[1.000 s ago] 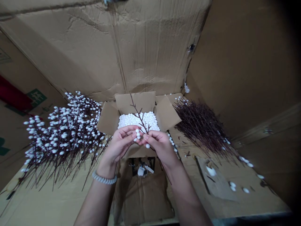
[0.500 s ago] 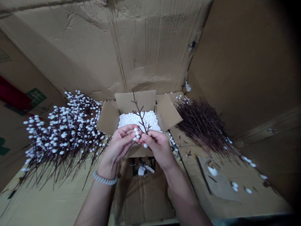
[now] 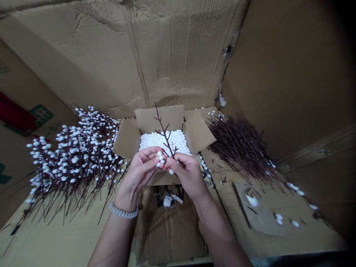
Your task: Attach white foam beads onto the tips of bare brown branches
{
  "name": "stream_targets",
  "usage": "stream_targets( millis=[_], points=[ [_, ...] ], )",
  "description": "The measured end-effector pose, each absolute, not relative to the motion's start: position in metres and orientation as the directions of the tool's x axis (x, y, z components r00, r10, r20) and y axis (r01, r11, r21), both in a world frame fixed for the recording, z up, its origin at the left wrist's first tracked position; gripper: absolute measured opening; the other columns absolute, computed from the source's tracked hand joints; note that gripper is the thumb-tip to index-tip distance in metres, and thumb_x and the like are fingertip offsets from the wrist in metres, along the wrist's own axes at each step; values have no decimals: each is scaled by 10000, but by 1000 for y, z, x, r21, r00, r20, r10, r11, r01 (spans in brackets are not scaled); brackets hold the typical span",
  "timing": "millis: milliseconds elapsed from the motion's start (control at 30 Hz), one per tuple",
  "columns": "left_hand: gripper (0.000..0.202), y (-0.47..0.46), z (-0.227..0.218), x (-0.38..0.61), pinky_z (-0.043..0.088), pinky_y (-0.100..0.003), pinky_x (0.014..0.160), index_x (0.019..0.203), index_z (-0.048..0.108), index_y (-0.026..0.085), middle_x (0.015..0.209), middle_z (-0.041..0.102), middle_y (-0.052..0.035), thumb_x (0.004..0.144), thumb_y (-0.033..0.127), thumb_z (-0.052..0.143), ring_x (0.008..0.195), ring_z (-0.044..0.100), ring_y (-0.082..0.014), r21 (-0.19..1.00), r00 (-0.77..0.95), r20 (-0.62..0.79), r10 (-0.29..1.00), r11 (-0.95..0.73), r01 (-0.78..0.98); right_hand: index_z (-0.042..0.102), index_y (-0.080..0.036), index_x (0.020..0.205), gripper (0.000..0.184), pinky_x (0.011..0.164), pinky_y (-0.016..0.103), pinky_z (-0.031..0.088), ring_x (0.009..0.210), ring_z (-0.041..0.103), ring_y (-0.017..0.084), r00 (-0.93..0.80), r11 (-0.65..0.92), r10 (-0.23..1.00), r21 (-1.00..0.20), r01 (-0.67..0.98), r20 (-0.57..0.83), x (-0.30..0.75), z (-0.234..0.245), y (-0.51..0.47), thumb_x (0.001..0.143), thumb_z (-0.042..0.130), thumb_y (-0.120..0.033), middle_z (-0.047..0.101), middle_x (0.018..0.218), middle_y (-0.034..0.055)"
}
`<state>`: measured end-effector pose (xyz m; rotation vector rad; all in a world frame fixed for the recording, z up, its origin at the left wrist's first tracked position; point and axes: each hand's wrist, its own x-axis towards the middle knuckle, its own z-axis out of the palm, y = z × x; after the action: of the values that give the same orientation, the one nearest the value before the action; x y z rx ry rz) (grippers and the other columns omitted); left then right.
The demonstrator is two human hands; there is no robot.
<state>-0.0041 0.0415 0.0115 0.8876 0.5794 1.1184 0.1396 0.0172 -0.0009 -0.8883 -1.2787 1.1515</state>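
My left hand (image 3: 141, 167) and my right hand (image 3: 187, 172) meet in front of me, fingertips pinching a thin dark-brown twig (image 3: 166, 136). Several white foam beads (image 3: 160, 158) sit on the twig's lower part between my fingers, and one more (image 3: 171, 171) hangs below my right fingers. The twig's forked top rises over an open cardboard box (image 3: 161, 118) filled with loose white foam beads (image 3: 164, 141). A beaded bracelet (image 3: 122, 211) circles my left wrist.
A large heap of white-beaded branches (image 3: 75, 163) lies to the left, and a heap of bare dark twigs (image 3: 240, 150) to the right. Cardboard sheets (image 3: 133, 55) form the walls and floor. A cardboard scrap (image 3: 258, 211) and stray beads lie at lower right.
My hands have risen slightly, and the twig stands a little more upright between them. The grip looks unchanged.
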Motion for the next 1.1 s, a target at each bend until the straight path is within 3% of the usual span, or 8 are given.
stream_targets(
  millis=[400, 767, 1100],
  points=[
    [215, 42, 11, -5, 567, -180, 585, 844, 715, 114, 698, 731, -35, 653, 140, 810, 576, 675, -106, 842, 343, 18, 939, 171, -511, 563, -196, 575, 290, 536, 240, 394, 577, 550, 129, -71, 244, 964, -960, -141, 255, 139, 1, 17, 833, 574, -325, 627, 597, -7],
    [250, 42, 11, -5, 563, -207, 569, 825, 693, 116, 668, 710, -30, 624, 184, 826, 560, 659, -117, 869, 306, 2, 952, 149, -472, 571, -209, 586, 253, 562, 248, 446, 625, 622, 150, -53, 235, 968, -961, -146, 245, 137, 3, 16, 824, 574, -297, 658, 596, -5],
    [231, 40, 12, -3, 564, -185, 583, 813, 699, 123, 666, 717, -24, 632, 181, 830, 572, 670, -110, 863, 317, 18, 948, 145, -484, 563, -204, 588, 253, 551, 246, 422, 593, 592, 141, -32, 269, 962, -961, -66, 271, 137, 3, 16, 831, 555, -273, 652, 601, -4]
  ],
)
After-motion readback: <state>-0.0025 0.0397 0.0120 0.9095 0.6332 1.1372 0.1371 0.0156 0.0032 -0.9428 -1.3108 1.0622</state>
